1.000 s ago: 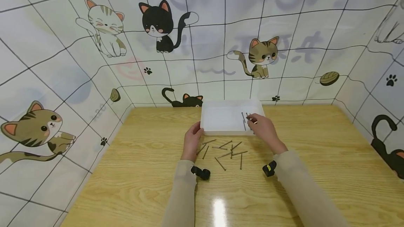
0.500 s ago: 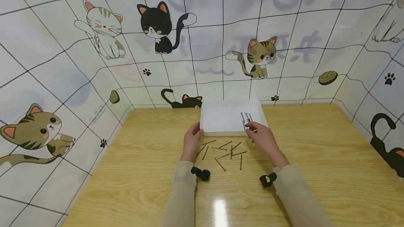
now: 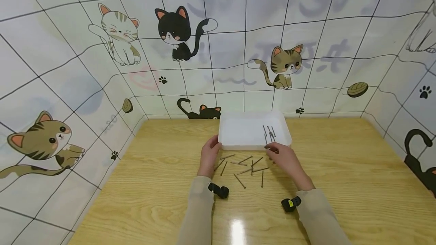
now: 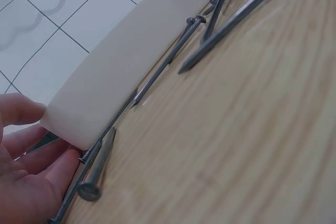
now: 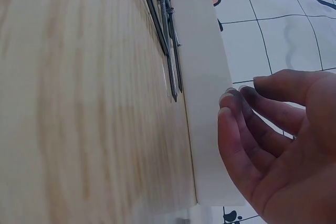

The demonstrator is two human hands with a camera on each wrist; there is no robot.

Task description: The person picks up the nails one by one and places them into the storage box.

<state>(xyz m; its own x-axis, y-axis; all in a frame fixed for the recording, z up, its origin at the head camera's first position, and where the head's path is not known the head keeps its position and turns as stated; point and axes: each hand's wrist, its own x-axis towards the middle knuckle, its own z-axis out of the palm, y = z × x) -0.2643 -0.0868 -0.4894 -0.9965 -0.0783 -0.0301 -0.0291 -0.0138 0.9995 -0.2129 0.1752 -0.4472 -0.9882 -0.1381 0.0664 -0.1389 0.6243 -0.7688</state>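
Observation:
A white shallow tray (image 3: 238, 129) lies on the wooden table, and several nails (image 3: 273, 131) rest in its right part. At its front left corner my left hand (image 3: 208, 157) holds the tray, thumb and fingers on either side of the wall in the left wrist view. My right hand (image 3: 284, 160) hovers at the front right rim, its fingers loosely bent; the right wrist view shows nothing between thumb and fingertips. Between the hands, several more nails (image 3: 240, 181) lie scattered on the table in front of the tray, some crossing each other.
The wooden table (image 3: 163, 184) runs up to a wall covering (image 3: 231, 48) with cat drawings, close behind the tray. Side walls stand left and right. A small black camera sits on each wrist, the left one (image 3: 219, 191) beside the scattered nails.
My right hand has drawn back from inside the tray to its front rim, leaving nails in view there. The left hand stays at the corner. The head view has shifted slightly.

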